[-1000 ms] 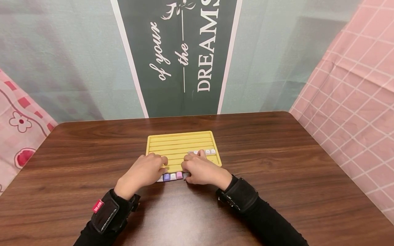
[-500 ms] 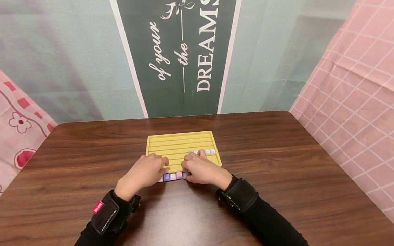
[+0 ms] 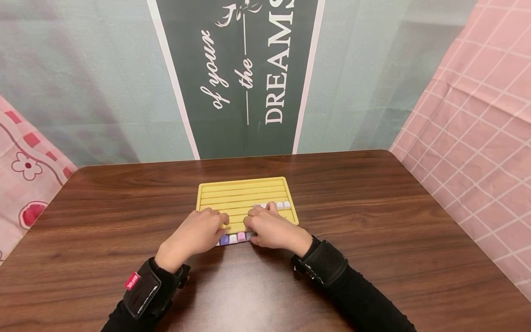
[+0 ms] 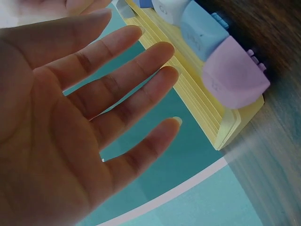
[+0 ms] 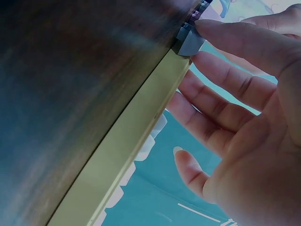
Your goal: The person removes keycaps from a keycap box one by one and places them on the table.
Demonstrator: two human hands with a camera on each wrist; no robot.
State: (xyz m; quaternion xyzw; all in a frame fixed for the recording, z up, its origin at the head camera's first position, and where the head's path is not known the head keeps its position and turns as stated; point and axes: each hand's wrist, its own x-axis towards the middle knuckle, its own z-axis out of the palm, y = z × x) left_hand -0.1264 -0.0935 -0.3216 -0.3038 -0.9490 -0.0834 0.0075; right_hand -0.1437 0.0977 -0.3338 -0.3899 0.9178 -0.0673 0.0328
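A row of keycaps lies along the front edge of a yellow grooved tray [image 3: 232, 196]. Purple [image 3: 224, 239], white [image 3: 233, 238] and pink keycaps show between the hands. At the row's right end, the thumb and index finger of my right hand [image 3: 274, 228] pinch a grey keycap [image 5: 190, 43]. My left hand [image 3: 200, 231] is at the row's left end, with loosely bent fingers over the tray. In the left wrist view its fingers are spread beside the tray, near a pale blue keycap [image 4: 204, 30] and a lilac keycap [image 4: 235, 73].
Several white keycaps [image 3: 283, 204] sit in a groove at the tray's right side, partly behind my right hand. The brown wooden table [image 3: 352, 221] extends all around. A printed cloth [image 3: 249, 138] hangs behind it, with pink cloths at both sides.
My left hand has shifted slightly right, covering more of the white keycap at the row's left end. My right hand and the tray look almost unmoved.
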